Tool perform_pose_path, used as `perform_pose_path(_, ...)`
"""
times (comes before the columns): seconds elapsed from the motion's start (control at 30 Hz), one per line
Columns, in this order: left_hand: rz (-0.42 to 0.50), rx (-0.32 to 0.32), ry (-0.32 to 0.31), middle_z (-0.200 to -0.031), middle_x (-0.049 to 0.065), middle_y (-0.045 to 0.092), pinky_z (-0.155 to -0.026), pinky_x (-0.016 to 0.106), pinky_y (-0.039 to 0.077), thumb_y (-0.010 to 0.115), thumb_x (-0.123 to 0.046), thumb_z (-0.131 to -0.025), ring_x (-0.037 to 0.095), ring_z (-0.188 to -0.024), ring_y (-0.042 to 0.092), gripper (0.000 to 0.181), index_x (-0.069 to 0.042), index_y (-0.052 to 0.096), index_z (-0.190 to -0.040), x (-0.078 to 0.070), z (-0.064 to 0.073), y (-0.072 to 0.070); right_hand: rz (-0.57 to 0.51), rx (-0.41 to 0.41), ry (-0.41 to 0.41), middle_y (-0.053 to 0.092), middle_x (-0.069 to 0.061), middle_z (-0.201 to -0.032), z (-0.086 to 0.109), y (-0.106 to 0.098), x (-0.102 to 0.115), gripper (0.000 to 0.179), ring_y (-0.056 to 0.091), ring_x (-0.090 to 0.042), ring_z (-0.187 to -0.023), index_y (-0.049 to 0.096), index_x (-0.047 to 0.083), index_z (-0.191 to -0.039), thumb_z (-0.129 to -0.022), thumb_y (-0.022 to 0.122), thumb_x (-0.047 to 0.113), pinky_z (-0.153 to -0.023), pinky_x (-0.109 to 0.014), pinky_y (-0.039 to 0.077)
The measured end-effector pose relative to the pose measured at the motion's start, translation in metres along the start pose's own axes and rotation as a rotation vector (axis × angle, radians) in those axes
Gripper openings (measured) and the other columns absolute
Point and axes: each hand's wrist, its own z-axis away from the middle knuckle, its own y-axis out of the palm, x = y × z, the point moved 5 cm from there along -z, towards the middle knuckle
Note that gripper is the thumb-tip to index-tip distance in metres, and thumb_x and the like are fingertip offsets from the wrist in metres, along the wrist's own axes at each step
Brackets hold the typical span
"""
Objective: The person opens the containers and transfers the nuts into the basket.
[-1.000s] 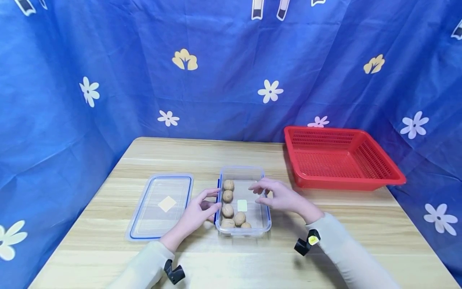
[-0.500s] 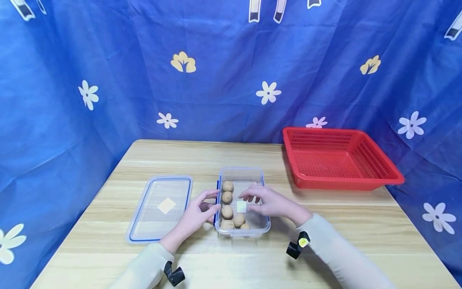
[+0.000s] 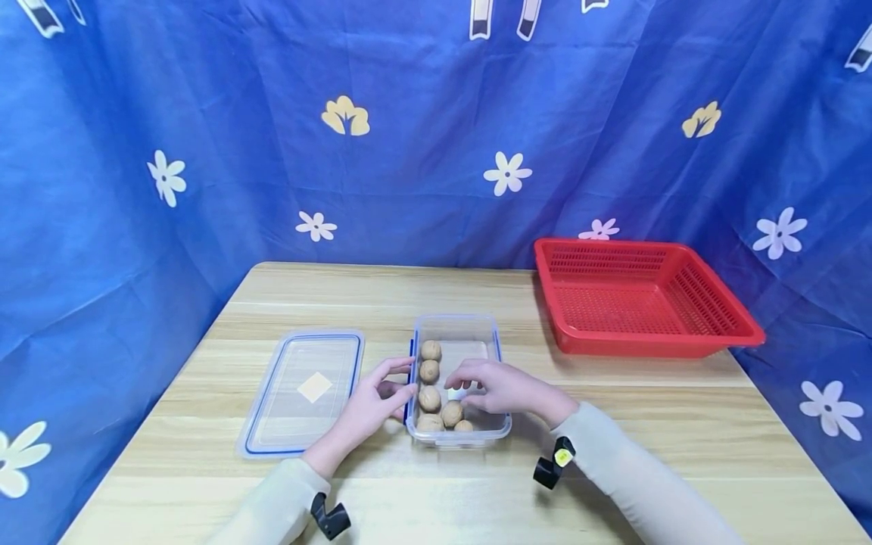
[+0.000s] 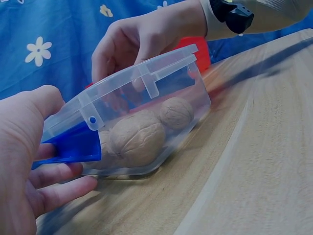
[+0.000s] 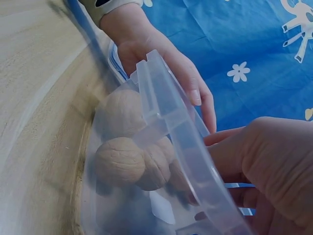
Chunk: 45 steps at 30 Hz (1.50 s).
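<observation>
A clear plastic food container (image 3: 458, 437) with blue side latches stands lidless on the table. Several walnuts (image 3: 430, 397) lie in it, in a column along its left wall and across the near end. My left hand (image 3: 371, 397) touches the left side with spread fingers, beside the blue latch (image 4: 78, 143) hanging out there. Over the container's right rim, my right hand (image 3: 500, 386) reaches inside, fingers loosely bent downward near the walnuts. No walnut shows between its fingers, though the fingertips are partly hidden in the head view. Another walnut (image 5: 120, 161) shows through the near wall.
The container's lid (image 3: 300, 416), clear with a blue seal, lies flat to the left. A red perforated basket (image 3: 654, 344) stands at the back right of the wooden table (image 3: 477, 499). Blue patterned cloth (image 3: 422, 151) hangs behind and at both sides.
My right hand has moved left and toward me, from the container's right rim to its middle, near the walnuts. My left hand and the walnuts have stayed in place.
</observation>
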Motion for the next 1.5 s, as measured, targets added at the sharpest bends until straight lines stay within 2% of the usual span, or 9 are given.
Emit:
perform_pose_path(0.27,-0.002,-0.001,-0.013,-0.129,0.023,0.047,-0.061,0.039,0.058,0.062,-0.006,-0.089,0.032,-0.089,0.062,0.048,-0.003,0.045,-0.134,0.001,-0.001,-0.001,0.061,0.039,-0.003,0.061,0.001,-0.107,-0.006,0.006,0.0,0.029,0.058,-0.015,-0.097,0.064,0.011,-0.112,-0.083,0.067,0.008,-0.086,-0.023,0.049)
perform_pose_path(0.63,0.006,0.003,-0.002,-0.128,0.023,0.048,-0.06,0.038,0.058,0.062,-0.005,-0.089,0.03,-0.088,0.062,0.047,-0.003,0.046,-0.133,0.001,-0.002,0.001,0.154,0.116,-0.03,0.058,0.004,-0.094,-0.009,0.01,0.002,0.02,0.057,-0.012,-0.085,0.069,0.016,-0.1,-0.081,0.068,0.008,-0.075,-0.02,0.048)
perform_pose_path(0.87,0.001,0.003,-0.002,-0.128,0.024,0.047,-0.061,0.039,0.058,0.061,-0.004,-0.089,0.029,-0.087,0.062,0.048,-0.002,0.045,-0.133,0.0,0.0,0.003,0.199,0.179,0.021,0.055,0.009,-0.09,-0.009,0.015,0.001,0.029,0.051,-0.005,-0.078,0.069,0.022,-0.106,-0.08,0.07,0.009,-0.066,-0.018,0.045)
perform_pose_path(1.1,0.001,-0.006,-0.01,-0.128,0.025,0.047,-0.062,0.04,0.058,0.061,-0.005,-0.089,0.031,-0.089,0.062,0.048,-0.003,0.045,-0.133,0.0,0.002,0.003,0.238,0.232,0.068,0.052,0.012,-0.084,-0.012,0.021,0.0,0.038,0.049,-0.004,-0.072,0.068,0.026,-0.111,-0.078,0.071,0.008,-0.059,-0.017,0.041)
perform_pose_path(1.3,-0.006,-0.009,-0.009,-0.127,0.025,0.047,-0.062,0.04,0.058,0.061,-0.006,-0.089,0.033,-0.09,0.061,0.047,-0.004,0.046,-0.133,0.002,0.003,0.003,0.263,0.246,0.073,0.053,0.011,-0.086,-0.014,0.024,0.001,0.037,0.047,-0.003,-0.072,0.067,0.027,-0.111,-0.077,0.073,0.011,-0.059,-0.018,0.04)
perform_pose_path(1.5,-0.002,-0.01,-0.01,-0.128,0.025,0.048,-0.061,0.04,0.058,0.061,-0.006,-0.089,0.036,-0.089,0.061,0.047,-0.004,0.046,-0.133,0.002,0.003,0.003,0.243,0.235,0.054,0.053,0.012,-0.086,-0.014,0.023,0.0,0.033,0.05,-0.004,-0.074,0.067,0.024,-0.107,-0.077,0.073,0.011,-0.062,-0.017,0.042)
